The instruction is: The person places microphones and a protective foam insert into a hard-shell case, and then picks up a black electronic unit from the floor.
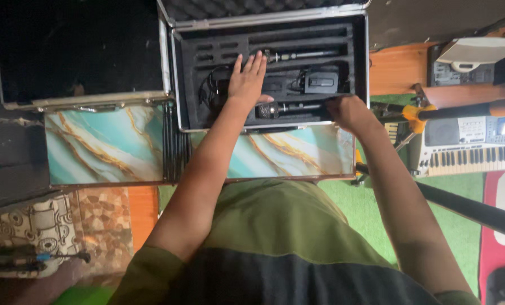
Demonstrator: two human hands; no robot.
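The left hand lies flat with fingers spread on the black foam inside the open aluminium case, holding nothing. Just below its thumb, in the case's nearest slot, lies a handheld microphone with a mesh head. The right hand is at that microphone's tail end, by the case's front right corner; its fingers curl over there, but whether they grip the microphone or the case rim cannot be told. A second microphone rests in a slot farther back in the case, and a small black receiver box with coiled cable sits between the two. The case stands on a table with a teal and gold marbled top. Right of the case, an electronic keyboard stands over green carpet, with a black stand bar crossing in front.
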